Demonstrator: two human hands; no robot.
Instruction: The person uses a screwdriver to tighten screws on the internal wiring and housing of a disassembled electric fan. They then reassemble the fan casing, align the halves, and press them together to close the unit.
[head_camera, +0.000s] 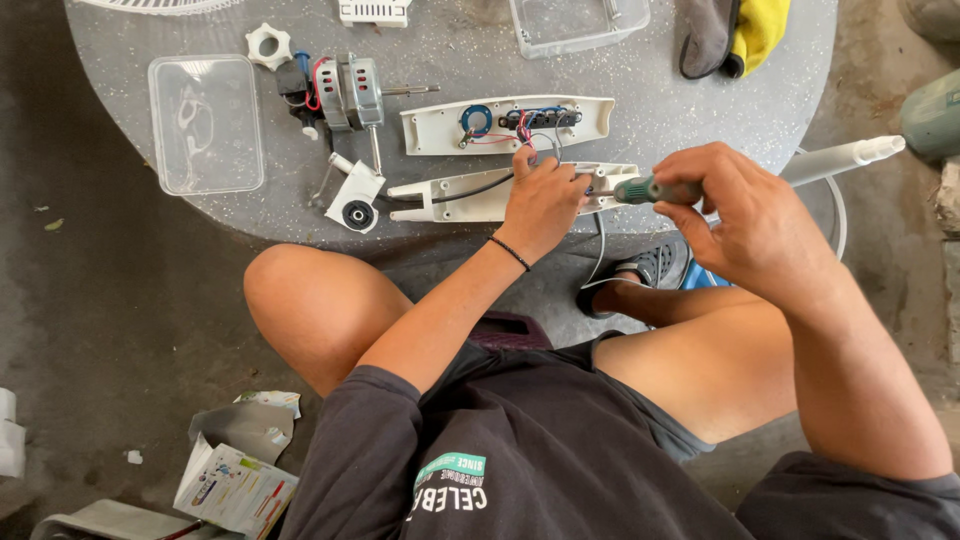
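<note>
Left hand (543, 203) pinning white housing half (500, 193) at tabletop (700, 100) edge, right hand (745, 215) gripping green-handled screwdriver (655, 189). Tip could slip, probably nick wires (525, 135) or fingers close by.

The screwdriver (655, 189) tip hides behind the left hand (542, 205); top container (578, 22) is cropped.
</note>
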